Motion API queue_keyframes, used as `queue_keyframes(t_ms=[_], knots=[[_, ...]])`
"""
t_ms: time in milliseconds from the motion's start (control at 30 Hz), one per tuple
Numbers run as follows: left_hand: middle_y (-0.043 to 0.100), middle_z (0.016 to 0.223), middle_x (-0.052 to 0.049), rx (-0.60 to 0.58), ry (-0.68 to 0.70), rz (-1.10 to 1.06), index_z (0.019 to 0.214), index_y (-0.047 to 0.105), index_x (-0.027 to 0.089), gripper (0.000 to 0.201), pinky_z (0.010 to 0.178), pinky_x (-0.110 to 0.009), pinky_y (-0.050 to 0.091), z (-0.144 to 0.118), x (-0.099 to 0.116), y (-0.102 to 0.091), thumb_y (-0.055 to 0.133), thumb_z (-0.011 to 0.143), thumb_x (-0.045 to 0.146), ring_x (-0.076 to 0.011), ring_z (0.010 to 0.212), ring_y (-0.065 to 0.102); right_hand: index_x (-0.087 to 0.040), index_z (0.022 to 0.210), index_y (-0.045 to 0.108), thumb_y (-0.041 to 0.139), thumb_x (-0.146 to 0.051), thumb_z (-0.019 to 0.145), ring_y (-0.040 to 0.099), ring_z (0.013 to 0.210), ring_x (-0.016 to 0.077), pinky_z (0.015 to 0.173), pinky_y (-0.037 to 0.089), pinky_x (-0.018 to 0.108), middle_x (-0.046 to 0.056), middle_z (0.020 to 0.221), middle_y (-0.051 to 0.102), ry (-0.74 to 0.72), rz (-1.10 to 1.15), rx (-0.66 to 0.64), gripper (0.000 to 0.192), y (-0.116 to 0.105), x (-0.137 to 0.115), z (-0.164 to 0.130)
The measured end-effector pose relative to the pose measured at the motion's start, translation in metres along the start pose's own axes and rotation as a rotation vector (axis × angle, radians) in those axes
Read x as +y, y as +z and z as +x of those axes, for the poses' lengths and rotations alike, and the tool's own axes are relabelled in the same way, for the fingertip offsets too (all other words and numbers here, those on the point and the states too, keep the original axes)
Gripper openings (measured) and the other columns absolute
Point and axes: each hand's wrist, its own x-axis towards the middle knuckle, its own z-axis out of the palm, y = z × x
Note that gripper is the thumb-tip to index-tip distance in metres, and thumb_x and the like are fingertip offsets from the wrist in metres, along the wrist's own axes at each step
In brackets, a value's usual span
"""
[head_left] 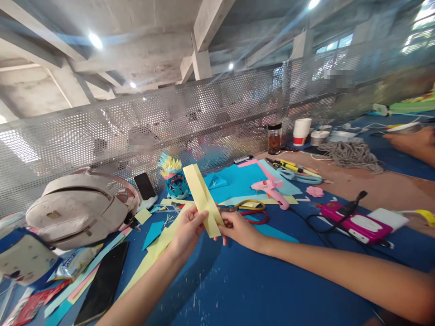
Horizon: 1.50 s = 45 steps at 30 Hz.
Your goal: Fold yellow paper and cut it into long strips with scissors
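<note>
A folded strip of pale yellow paper [203, 198] is held up over the blue table [244, 290], slanting from upper left to lower right. My left hand [186, 231] pinches its lower left edge. My right hand [239, 228] grips its lower right end. Just behind my right hand lie scissors [249, 209] with yellow and red handles. A pink glue gun [272, 190] rests on cyan paper sheets [238, 181] beyond them.
A beige backpack [78, 209] and a propped phone [145, 186] sit at left, a black phone [102, 285] nearer. A teal-and-yellow paper craft [174, 176] stands by the perforated metal screen [190, 117]. A pink device with cables [356, 222], a jar [274, 138], a cup [302, 130] and grey cord [351, 155] lie right. Another person's arm [416, 144] rests far right.
</note>
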Motion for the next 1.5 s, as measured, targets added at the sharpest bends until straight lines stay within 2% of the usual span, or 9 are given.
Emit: queue_keyframes(t_ms=[267,467,700,900,1033,1167,1300,1433,1500], knots=[[0.078,0.099,-0.012,0.058,0.065,0.046,0.104,0.075,0.01,0.042,0.082,-0.03,0.057,0.008,0.017,-0.015,0.078,0.079,0.043,-0.0256,0.095,0.073,-0.015,0.091,0.06,0.056,-0.055,0.092,0.062,0.048,0.012,0.045,0.033,0.021,0.004,0.067,0.07,0.068,0.077,-0.21,0.041,-0.004,-0.012,0.0],[0.079,0.091,-0.01,0.107,0.11,0.088,0.098,0.077,0.011,0.04,0.081,-0.031,0.058,0.008,0.036,-0.029,0.082,0.074,0.042,-0.0213,0.081,0.074,-0.016,0.093,0.059,0.055,-0.058,0.091,0.063,0.05,0.0122,0.047,0.033,0.02,0.001,0.065,0.069,0.106,0.062,-0.362,0.042,-0.005,-0.017,-0.001],[0.079,0.088,-0.01,0.203,0.131,0.129,0.094,0.078,0.011,0.041,0.08,-0.032,0.06,0.003,0.042,-0.038,0.088,0.066,0.04,-0.0221,0.078,0.075,-0.017,0.087,0.057,0.058,-0.061,0.087,0.064,0.052,0.0147,0.048,0.037,0.022,0.0,0.059,0.066,0.118,0.08,-0.358,0.044,-0.008,-0.016,0.002],[0.08,0.083,-0.007,0.391,0.246,0.134,0.088,0.078,0.012,0.043,0.073,-0.025,0.06,0.005,0.056,-0.065,0.092,0.058,0.039,-0.0173,0.073,0.075,-0.015,0.086,0.059,0.062,-0.063,0.084,0.064,0.052,0.0156,0.052,0.046,0.025,0.001,0.06,0.065,0.123,0.156,-0.373,0.048,-0.01,-0.014,0.003],[0.08,0.083,-0.005,0.51,0.322,0.131,0.094,0.078,0.012,0.044,0.07,-0.023,0.06,0.003,0.06,-0.077,0.091,0.06,0.036,-0.0159,0.073,0.075,-0.014,0.088,0.06,0.059,-0.062,0.087,0.064,0.052,0.0158,0.05,0.043,0.025,0.002,0.06,0.066,0.116,0.128,-0.366,0.047,-0.011,-0.021,0.004],[0.079,0.083,-0.006,0.559,0.365,0.122,0.097,0.077,0.011,0.045,0.07,-0.023,0.059,0.002,0.059,-0.074,0.09,0.061,0.035,-0.0163,0.073,0.075,-0.014,0.089,0.061,0.056,-0.061,0.09,0.064,0.051,0.0148,0.048,0.037,0.023,0.002,0.059,0.066,0.073,0.087,-0.344,0.048,-0.013,-0.026,0.006],[0.08,0.085,-0.008,0.576,0.413,0.089,0.099,0.077,0.01,0.043,0.073,-0.025,0.059,0.005,0.067,-0.075,0.089,0.064,0.031,-0.0172,0.076,0.075,-0.014,0.087,0.06,0.058,-0.06,0.089,0.064,0.051,0.0148,0.05,0.043,0.024,0.003,0.061,0.067,0.053,0.138,-0.326,0.046,-0.014,-0.026,0.006],[0.08,0.093,-0.004,0.685,0.544,0.018,0.098,0.075,0.016,0.023,0.087,-0.023,0.056,0.007,0.089,-0.099,0.078,0.076,0.022,-0.0139,0.091,0.075,-0.015,0.086,0.062,0.061,-0.053,0.088,0.066,0.054,0.0162,0.055,0.05,0.026,0.002,0.06,0.067,0.108,0.151,-0.391,0.039,-0.01,-0.022,0.002],[0.08,0.092,-0.005,0.719,0.542,0.007,0.097,0.074,0.016,0.019,0.092,-0.023,0.054,0.003,0.092,-0.112,0.075,0.078,0.018,-0.014,0.096,0.074,-0.015,0.086,0.062,0.062,-0.05,0.088,0.067,0.056,0.0169,0.055,0.051,0.027,0.002,0.062,0.068,0.131,0.158,-0.405,0.035,-0.007,-0.019,0.0]])
